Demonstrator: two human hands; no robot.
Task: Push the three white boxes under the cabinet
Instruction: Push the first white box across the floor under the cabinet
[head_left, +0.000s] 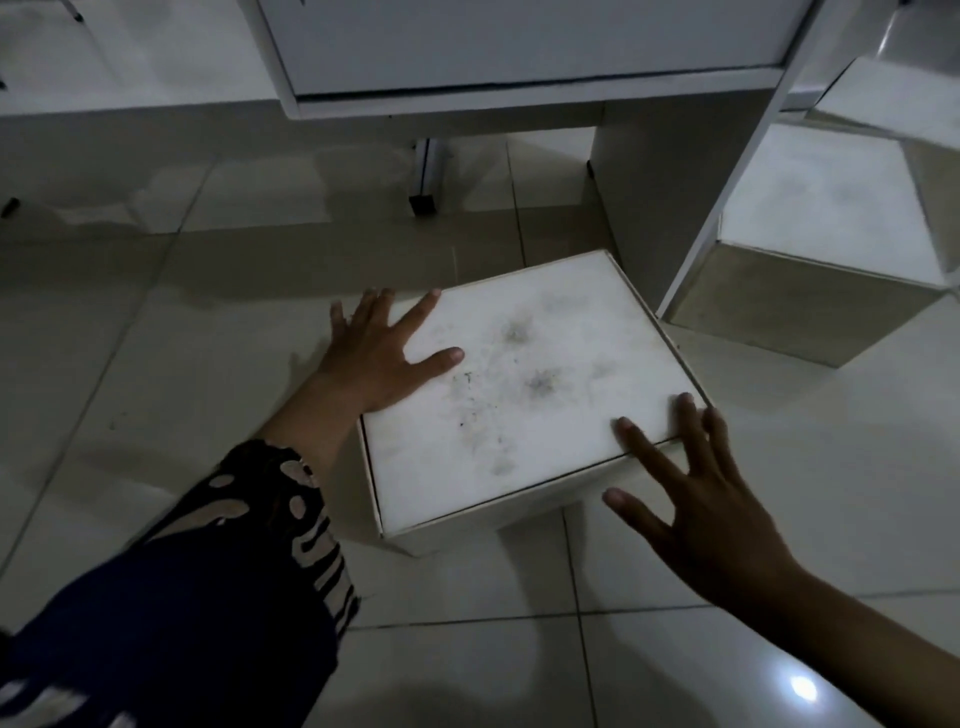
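Here we are down on the tiled floor (156, 364), and the nearest white box (519, 395) sits out in the open, just in front of the cabinet (519, 47) and not yet beneath it. The left hand (379, 353) lies flat against the box's left edge, fingers spread, thumb resting on the smudged lid; nothing gripped, just palm pressure. The right hand (711, 514) is at the near right corner, fingers splayed wide, fingertips touching the lid's edge and the palm hanging off it, so open too. A patterned sleeve (249, 545) covers the left forearm. Off to the right stands a second white box (826, 249), beside the cabinet's side panel (639, 208), with a third white box (893, 98) seemingly stacked above it, though that one is cropped and hard to read. This looks like the first box being lined up for its shove. The dark gap under the cabinet lies ahead and slightly left, between a slim metal leg (428, 176) and that side panel. The box is skewed to the opening, so the next move wants a square-up, then a steady forward slide that clears the panel's corner.
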